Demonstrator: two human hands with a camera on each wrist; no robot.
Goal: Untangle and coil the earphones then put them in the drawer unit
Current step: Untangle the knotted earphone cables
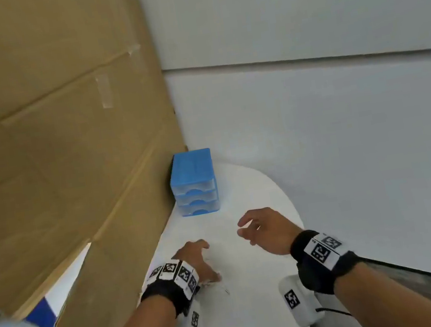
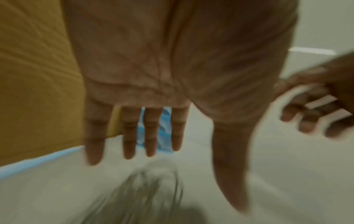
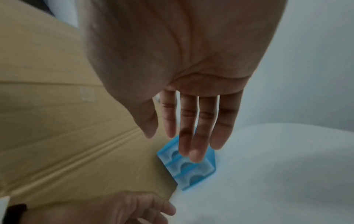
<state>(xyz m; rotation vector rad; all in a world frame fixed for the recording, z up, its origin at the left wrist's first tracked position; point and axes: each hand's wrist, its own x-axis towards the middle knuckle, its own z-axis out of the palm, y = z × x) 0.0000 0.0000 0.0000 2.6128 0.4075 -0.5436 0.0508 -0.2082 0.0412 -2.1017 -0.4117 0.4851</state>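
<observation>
The earphones (image 1: 220,284) lie as a white tangle on the white round table (image 1: 262,316), just below my left hand (image 1: 199,261). In the left wrist view the earphones (image 2: 151,188) are a blurred grey bundle under my left hand (image 2: 151,136), whose fingers are straight and hold nothing. My right hand (image 1: 257,227) hovers to the right, fingers loosely spread and empty. The blue drawer unit (image 1: 193,183) stands at the table's far left, all three drawers closed. In the right wrist view my right hand (image 3: 191,128) points toward the drawer unit (image 3: 191,171).
A large cardboard sheet (image 1: 50,132) leans along the left side, right beside the drawer unit. White wall panels (image 1: 341,116) stand behind and to the right of the table. The table's curved edge (image 1: 293,207) runs just right of my right hand.
</observation>
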